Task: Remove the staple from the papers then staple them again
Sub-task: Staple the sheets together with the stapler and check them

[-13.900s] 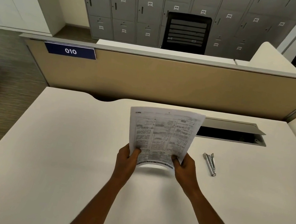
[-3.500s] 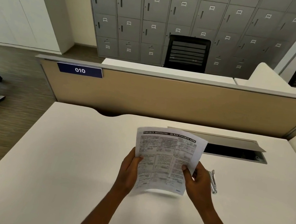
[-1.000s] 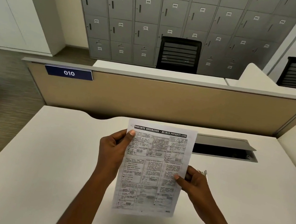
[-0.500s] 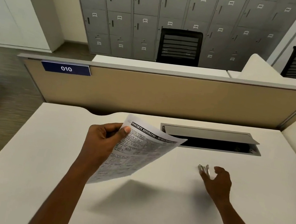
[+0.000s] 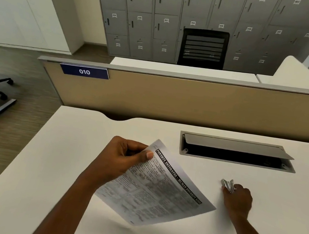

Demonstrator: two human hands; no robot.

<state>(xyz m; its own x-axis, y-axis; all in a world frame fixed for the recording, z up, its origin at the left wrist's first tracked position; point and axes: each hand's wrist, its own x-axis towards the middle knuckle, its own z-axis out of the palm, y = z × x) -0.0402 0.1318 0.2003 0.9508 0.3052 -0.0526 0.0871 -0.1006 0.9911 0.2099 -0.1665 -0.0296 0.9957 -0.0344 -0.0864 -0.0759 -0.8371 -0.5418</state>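
Our left hand [image 5: 121, 160] pinches the top corner of the papers [image 5: 158, 195], held tilted above the counter [image 5: 58, 162]; fingers of our right hand [image 5: 238, 199] curl round the stapler [image 5: 227, 184] lying there

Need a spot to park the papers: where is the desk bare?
The desk is bare left of the left hand holding the papers, out to its left edge, and along the near edge between the forearms. Crowded: the right hand gripping the silver tool, the open cable hatch behind it.
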